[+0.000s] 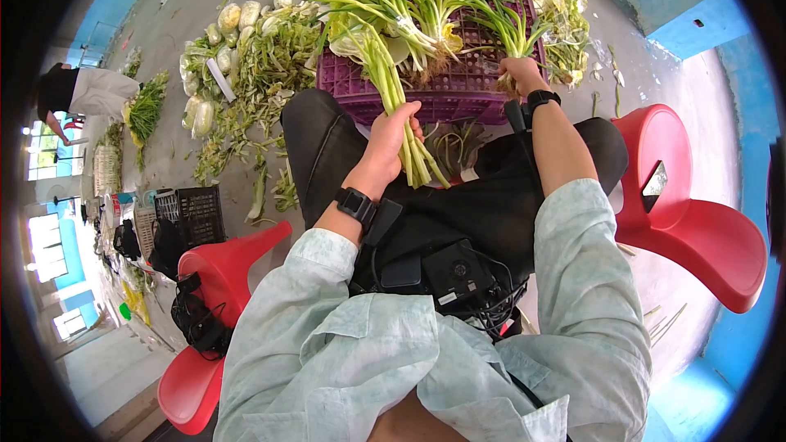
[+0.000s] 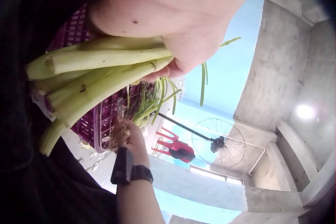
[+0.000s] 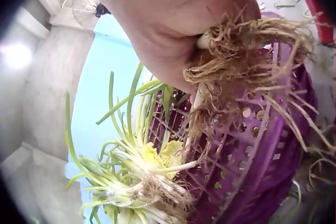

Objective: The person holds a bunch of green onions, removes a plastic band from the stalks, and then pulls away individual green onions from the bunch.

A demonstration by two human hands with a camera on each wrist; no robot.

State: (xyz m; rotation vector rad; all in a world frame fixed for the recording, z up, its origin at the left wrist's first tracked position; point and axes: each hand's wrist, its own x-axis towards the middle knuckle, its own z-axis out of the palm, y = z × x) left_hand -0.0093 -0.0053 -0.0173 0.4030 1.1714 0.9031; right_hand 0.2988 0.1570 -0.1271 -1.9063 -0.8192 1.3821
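In the head view, a red chair (image 1: 692, 217) bears a dark flat device (image 1: 654, 185) at 3 o'clock; a black crate (image 1: 203, 215) sits at 9, a person (image 1: 102, 93) in pale trousers at 10.

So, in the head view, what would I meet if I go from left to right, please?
Standing person, black crate, left hand gripping pale-green stalks, right hand gripping a rooted green bunch, rightmost red chair.
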